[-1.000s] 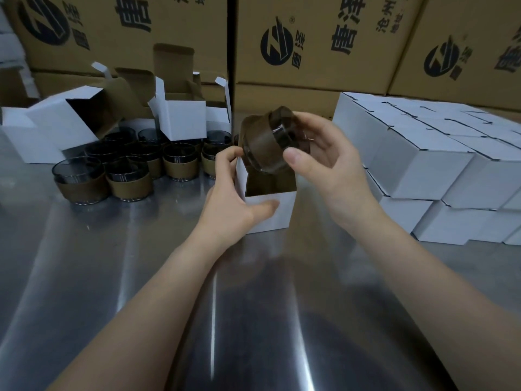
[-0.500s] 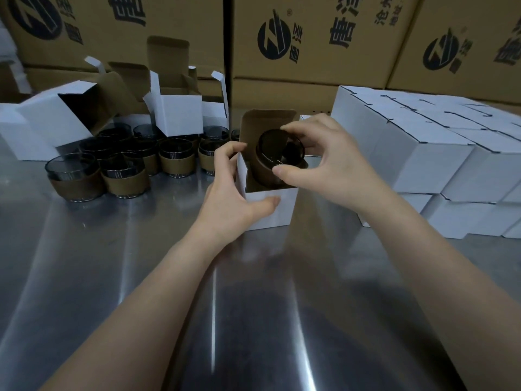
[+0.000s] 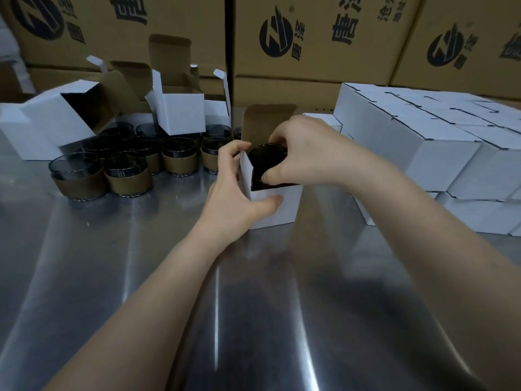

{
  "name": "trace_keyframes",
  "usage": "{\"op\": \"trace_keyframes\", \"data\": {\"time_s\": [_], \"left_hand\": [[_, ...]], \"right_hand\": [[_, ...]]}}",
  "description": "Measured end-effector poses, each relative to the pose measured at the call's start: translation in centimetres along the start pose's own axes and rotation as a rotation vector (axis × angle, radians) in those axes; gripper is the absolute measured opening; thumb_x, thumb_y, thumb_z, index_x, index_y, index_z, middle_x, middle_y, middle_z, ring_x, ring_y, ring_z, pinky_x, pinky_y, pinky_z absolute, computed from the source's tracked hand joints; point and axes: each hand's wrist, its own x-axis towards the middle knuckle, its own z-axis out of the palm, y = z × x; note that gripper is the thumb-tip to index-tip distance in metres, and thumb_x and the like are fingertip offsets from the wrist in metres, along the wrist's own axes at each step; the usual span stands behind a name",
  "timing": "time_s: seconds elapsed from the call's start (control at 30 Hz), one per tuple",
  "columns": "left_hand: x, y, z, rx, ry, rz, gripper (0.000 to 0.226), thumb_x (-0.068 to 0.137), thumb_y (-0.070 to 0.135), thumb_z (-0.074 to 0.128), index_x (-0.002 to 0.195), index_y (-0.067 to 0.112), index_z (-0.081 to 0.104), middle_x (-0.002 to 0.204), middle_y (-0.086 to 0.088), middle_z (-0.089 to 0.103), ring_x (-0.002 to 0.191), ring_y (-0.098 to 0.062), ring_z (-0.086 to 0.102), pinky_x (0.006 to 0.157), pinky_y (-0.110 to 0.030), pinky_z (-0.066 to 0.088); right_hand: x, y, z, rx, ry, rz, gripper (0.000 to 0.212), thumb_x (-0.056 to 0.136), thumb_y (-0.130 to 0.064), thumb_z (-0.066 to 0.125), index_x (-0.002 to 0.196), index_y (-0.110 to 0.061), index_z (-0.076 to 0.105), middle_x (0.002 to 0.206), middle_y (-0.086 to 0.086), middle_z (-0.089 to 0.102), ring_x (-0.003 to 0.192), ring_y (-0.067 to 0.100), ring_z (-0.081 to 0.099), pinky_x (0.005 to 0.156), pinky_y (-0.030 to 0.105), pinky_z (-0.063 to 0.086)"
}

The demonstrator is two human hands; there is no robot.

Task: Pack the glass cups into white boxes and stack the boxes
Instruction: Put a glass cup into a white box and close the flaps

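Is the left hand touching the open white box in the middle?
Touching. The head view shows the left hand holding the white box, thumb lying across its front wall, fingers curled over its left edge.

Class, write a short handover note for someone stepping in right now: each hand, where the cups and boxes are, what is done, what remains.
Left hand grips the open white box on the metal table. Right hand holds a glass cup partly inside it.
Done: closed boxes stacked on the right.
To do: seat this cup, close the lid, stack it; then box the loose cups at left.
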Motion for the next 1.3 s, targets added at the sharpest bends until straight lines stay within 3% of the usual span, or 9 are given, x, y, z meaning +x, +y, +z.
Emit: {"op": "trace_keyframes", "data": {"time_s": [0.07, 0.23, 0.43, 0.67, 0.77, 1.03, 1.13, 1.27, 1.3], "left_hand": [[0.0, 0.1, -0.1, 0.005, -0.003, -0.005, 0.082, 0.065, 0.031, 0.082, 0.126, 0.048, 0.030, 0.121, 0.017, 0.058, 0.107, -0.003, 0.061, 0.084, -0.015, 0.050], [0.0, 0.2, -0.1, 0.021, -0.012, -0.007, 0.081, 0.065, 0.034, 0.082, 0.124, 0.053, 0.029, 0.131, 0.006, 0.053, 0.113, -0.011, 0.059, 0.094, -0.033, 0.051], [0.0, 0.5, -0.2, 0.050, -0.023, -0.018, 0.081, 0.066, 0.035, 0.082, 0.124, 0.054, 0.028, 0.138, 0.004, 0.048, 0.121, -0.018, 0.054, 0.102, -0.040, 0.047], [-0.1, 0.8, -0.3, 0.058, -0.019, -0.036, 0.078, 0.066, 0.038, 0.081, 0.120, 0.058, 0.028, 0.142, 0.005, 0.045, 0.128, -0.018, 0.048, 0.106, -0.043, 0.044], [-0.1, 0.7, -0.3, 0.063, -0.021, -0.040, 0.080, 0.070, 0.033, 0.084, 0.123, 0.055, 0.028, 0.144, 0.008, 0.041, 0.131, -0.016, 0.043, 0.104, -0.038, 0.042], [-0.3, 0.9, -0.3, 0.047, -0.035, -0.060, 0.077, 0.075, 0.029, 0.083, 0.126, 0.053, 0.032, 0.140, 0.016, 0.039, 0.129, -0.006, 0.038, 0.101, -0.029, 0.037], [-0.4, 1.1, -0.4, 0.034, -0.048, -0.069, 0.074, 0.078, 0.027, 0.082, 0.132, 0.048, 0.036, 0.138, 0.014, 0.043, 0.129, -0.010, 0.044, 0.109, -0.039, 0.041], [-0.5, 1.2, -0.3, 0.015, -0.060, -0.070, 0.068, 0.081, 0.025, 0.079, 0.135, 0.045, 0.043, 0.137, 0.019, 0.046, 0.131, -0.011, 0.045, 0.108, -0.046, 0.043], [-0.5, 1.2, -0.3, 0.015, -0.063, -0.071, 0.065, 0.082, 0.024, 0.078, 0.134, 0.045, 0.045, 0.139, 0.019, 0.046, 0.132, -0.012, 0.044, 0.108, -0.046, 0.043]], "right_hand": [[0.2, -0.5, -0.1, -0.047, -0.036, 0.024, 0.028, 0.070, -0.031, 0.075, 0.080, -0.008, 0.062, 0.076, 0.003, 0.049, 0.068, 0.019, 0.048, 0.046, 0.026, 0.029], [0.7, -1.3, 0.0, -0.135, -0.110, 0.121, 0.032, 0.071, -0.037, 0.077, 0.078, -0.016, 0.054, 0.108, 0.006, 0.030, 0.112, 0.027, 0.036, 0.065, 0.029, 0.031], [1.9, -2.0, -0.4, -0.251, -0.212, 0.261, 0.072, 0.068, -0.046, 0.082, 0.127, -0.015, 0.054, 0.133, 0.013, 0.031, 0.129, 0.033, 0.029, 0.081, 0.036, 0.031], [3.7, -2.0, -0.7, -0.359, -0.306, 0.343, 0.088, 0.066, -0.052, 0.081, 0.138, -0.016, 0.046, 0.139, 0.015, 0.032, 0.130, 0.036, 0.031, 0.088, 0.040, 0.036], [4.3, -1.9, -0.9, -0.320, -0.413, 0.328, 0.080, 0.068, -0.049, 0.082, 0.133, -0.014, 0.052, 0.131, 0.012, 0.050, 0.118, 0.036, 0.048, 0.096, 0.043, 0.045], [3.3, -2.1, -1.3, -0.302, -0.403, 0.205, 0.067, 0.075, -0.048, 0.078, 0.128, -0.013, 0.058, 0.111, 0.004, 0.055, 0.091, 0.024, 0.053, 0.059, 0.029, 0.043], [2.4, -0.9, -1.5, -0.042, -0.293, 0.193, 0.056, 0.073, -0.047, 0.079, 0.119, -0.019, 0.064, 0.111, -0.002, 0.061, 0.102, 0.020, 0.057, 0.078, 0.031, 0.048], [0.9, 1.4, -0.9, 0.432, -0.056, 0.224, 0.002, 0.087, -0.024, 0.065, 0.087, -0.022, 0.064, 0.080, -0.006, 0.059, 0.073, 0.009, 0.056, 0.058, 0.021, 0.042], [0.8, 1.9, -0.4, 0.508, 0.025, 0.250, 0.006, 0.089, -0.018, 0.058, 0.085, -0.021, 0.062, 0.077, -0.004, 0.060, 0.067, 0.009, 0.057, 0.055, 0.020, 0.042]]}}
